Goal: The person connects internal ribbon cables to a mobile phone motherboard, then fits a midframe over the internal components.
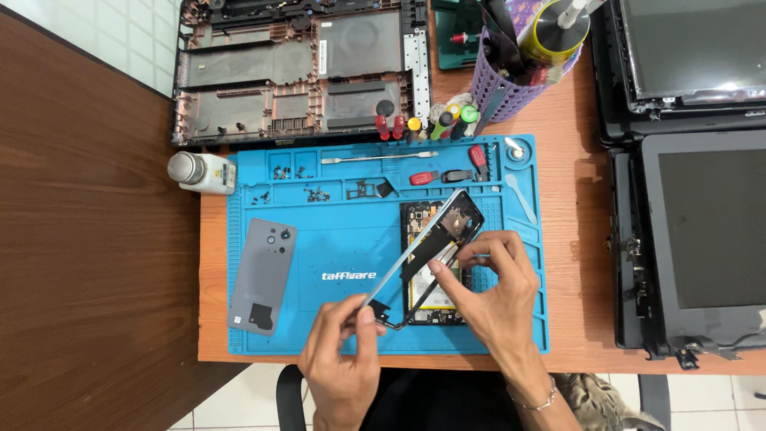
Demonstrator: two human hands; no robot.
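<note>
Left hand (339,351) pinching lower end of phone frame (427,243), right hand (491,279) gripping its middle edge, frame tilted above opened phone (435,299) on blue mat (335,239), lower centre, grey back cover (262,275) left

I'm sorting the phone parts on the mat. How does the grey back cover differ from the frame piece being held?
The grey back cover lies flat on the blue mat, untouched; the phone frame is lifted and tilted, held by the left hand at its lower end and the right hand at its side. The cover is a solid grey panel; the frame is dark and open in the middle. Both are long, phone-sized rectangles.
</note>
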